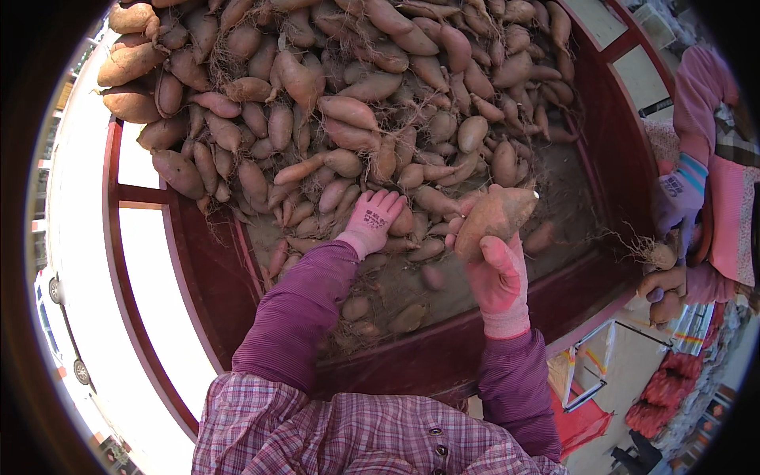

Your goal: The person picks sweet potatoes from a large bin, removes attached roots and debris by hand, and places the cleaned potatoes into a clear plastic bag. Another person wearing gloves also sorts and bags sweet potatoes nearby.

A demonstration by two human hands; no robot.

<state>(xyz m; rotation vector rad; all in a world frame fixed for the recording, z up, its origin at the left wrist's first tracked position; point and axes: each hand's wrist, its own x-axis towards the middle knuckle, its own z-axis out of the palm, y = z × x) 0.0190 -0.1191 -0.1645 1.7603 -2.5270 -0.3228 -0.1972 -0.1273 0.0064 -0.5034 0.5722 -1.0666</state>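
A large heap of sweet potatoes (368,89), many with stringy roots, lies in a dark red metal cargo bed. My right hand (499,273), in a pink glove, holds a big sweet potato (496,219) raised above the bed floor, its far tip pale. My left hand (373,222), also gloved in pink, rests on the heap's near edge with its fingers on a sweet potato (402,222); whether it grips that one I cannot tell. Several loose sweet potatoes (408,319) lie on the dusty floor close to the near wall.
The bed's near wall (415,362) runs before me, with red side rails (142,196) at left. Beyond the right wall a co-worker's gloved hand (680,196) is at rooted sweet potatoes (662,285). Filled red mesh bags (665,392) and a metal frame (594,362) stand lower right.
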